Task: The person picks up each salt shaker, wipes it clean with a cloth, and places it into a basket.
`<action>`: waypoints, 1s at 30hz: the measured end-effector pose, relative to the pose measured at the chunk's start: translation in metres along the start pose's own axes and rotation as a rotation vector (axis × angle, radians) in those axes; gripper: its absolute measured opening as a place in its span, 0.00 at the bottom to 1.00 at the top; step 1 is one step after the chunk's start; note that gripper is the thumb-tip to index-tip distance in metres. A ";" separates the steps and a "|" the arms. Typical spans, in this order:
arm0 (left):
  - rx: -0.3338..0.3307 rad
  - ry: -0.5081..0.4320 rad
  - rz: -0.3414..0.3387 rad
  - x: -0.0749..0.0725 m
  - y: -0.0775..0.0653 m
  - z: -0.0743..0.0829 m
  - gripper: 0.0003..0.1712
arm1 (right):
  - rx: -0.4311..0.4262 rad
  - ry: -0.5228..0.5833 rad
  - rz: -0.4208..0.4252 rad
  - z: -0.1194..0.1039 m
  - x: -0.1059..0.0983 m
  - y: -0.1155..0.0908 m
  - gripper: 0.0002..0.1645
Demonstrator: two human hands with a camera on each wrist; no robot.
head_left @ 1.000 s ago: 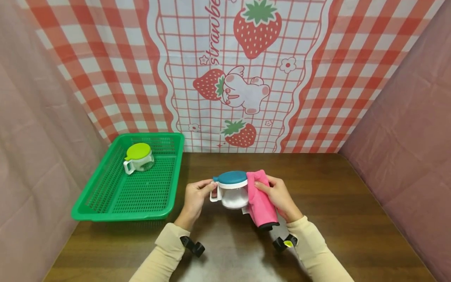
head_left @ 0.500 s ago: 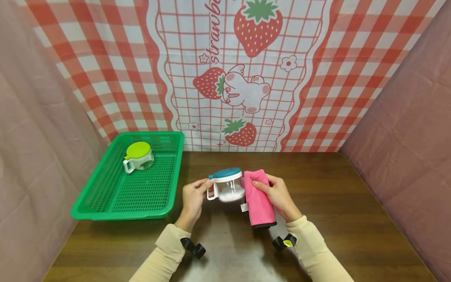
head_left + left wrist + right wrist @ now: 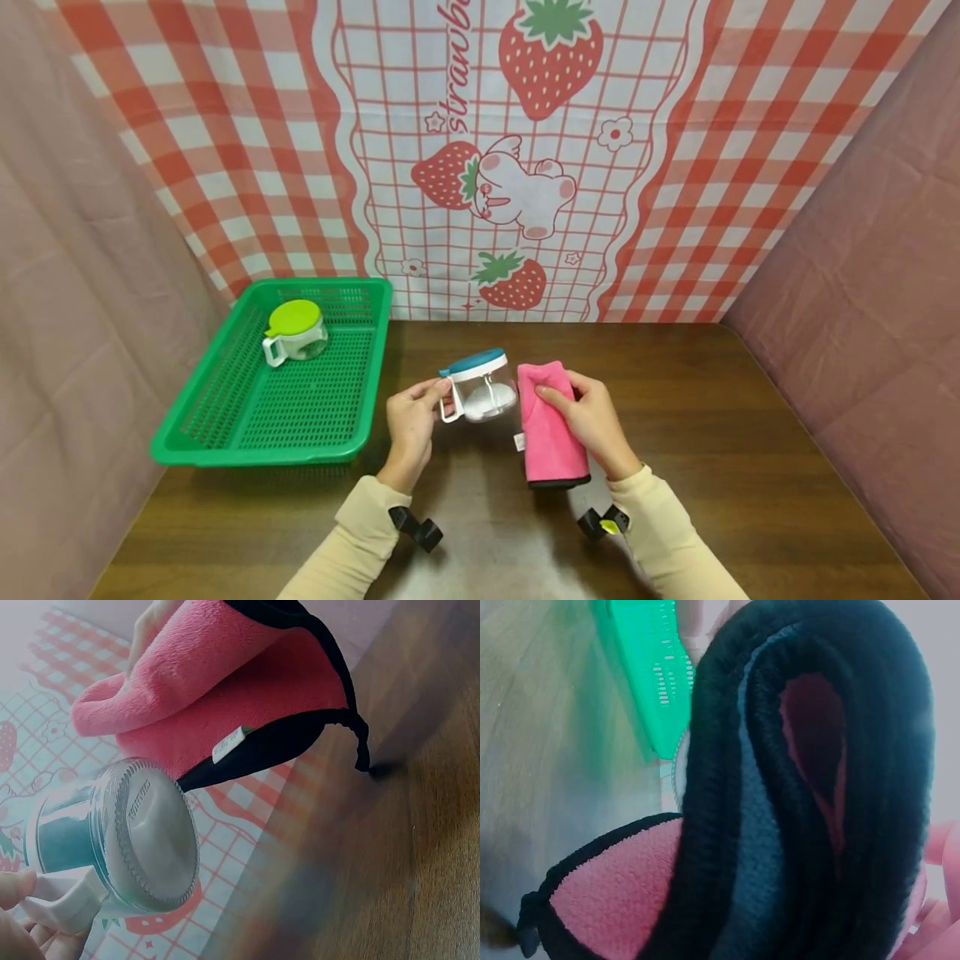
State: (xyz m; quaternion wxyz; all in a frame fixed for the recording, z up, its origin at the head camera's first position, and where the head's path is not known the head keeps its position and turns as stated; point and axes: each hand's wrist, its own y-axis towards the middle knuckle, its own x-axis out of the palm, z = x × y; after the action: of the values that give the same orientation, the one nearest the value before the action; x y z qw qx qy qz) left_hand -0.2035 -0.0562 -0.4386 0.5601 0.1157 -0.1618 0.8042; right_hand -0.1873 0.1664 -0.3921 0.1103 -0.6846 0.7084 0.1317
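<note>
My left hand (image 3: 409, 423) pinches the white handle of a clear seasoning jar (image 3: 486, 396) with a blue lid and white powder inside. The jar is off the table and tilted, its handle side lower at the lid; its ridged base (image 3: 159, 836) faces the left wrist camera. To its right, my right hand (image 3: 600, 423) grips a folded pink cloth (image 3: 553, 437) with black edging and a small white tag. A narrow gap parts cloth and jar in the head view. In the right wrist view the folded cloth (image 3: 619, 889) hides most of the jar.
A green plastic basket (image 3: 367, 400) stands on the table's left side. In it sits a second clear jar (image 3: 296, 329) with a lime-green lid and white handle. A strawberry-print curtain (image 3: 517, 200) hangs behind the brown wooden table (image 3: 720, 467), with pink drapes at both sides.
The jar has moved left and slightly up, away from the cloth that touched its side, and has tilted, its right side rising. The cloth has straightened a little in the right hand.
</note>
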 end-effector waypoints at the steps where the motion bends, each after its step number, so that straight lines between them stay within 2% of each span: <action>1: 0.004 0.000 0.003 0.001 -0.001 0.000 0.14 | -0.008 -0.008 0.003 -0.001 0.001 -0.001 0.18; 5: 0.023 0.025 0.029 0.006 -0.005 -0.001 0.13 | -0.037 -0.051 0.030 -0.002 0.005 -0.003 0.17; 13: 0.103 0.138 0.049 0.014 -0.015 -0.007 0.11 | -0.095 -0.171 0.057 0.001 0.016 -0.006 0.14; 20: 0.128 0.182 0.018 0.014 -0.018 -0.008 0.10 | -0.093 -0.180 0.092 0.003 0.015 -0.006 0.13; 24: 0.126 0.191 -0.003 0.011 -0.017 -0.008 0.10 | -0.080 -0.178 0.086 0.004 0.013 -0.006 0.14; 30: 0.117 0.177 -0.076 0.006 -0.014 -0.008 0.12 | -0.050 -0.147 0.061 0.006 0.010 -0.005 0.15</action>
State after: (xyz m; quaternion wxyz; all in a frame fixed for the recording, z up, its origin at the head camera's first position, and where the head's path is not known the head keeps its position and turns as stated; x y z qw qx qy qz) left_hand -0.1924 -0.0437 -0.4426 0.5947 0.0827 -0.0599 0.7974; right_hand -0.1833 0.1584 -0.4013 0.1406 -0.6538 0.7154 0.2025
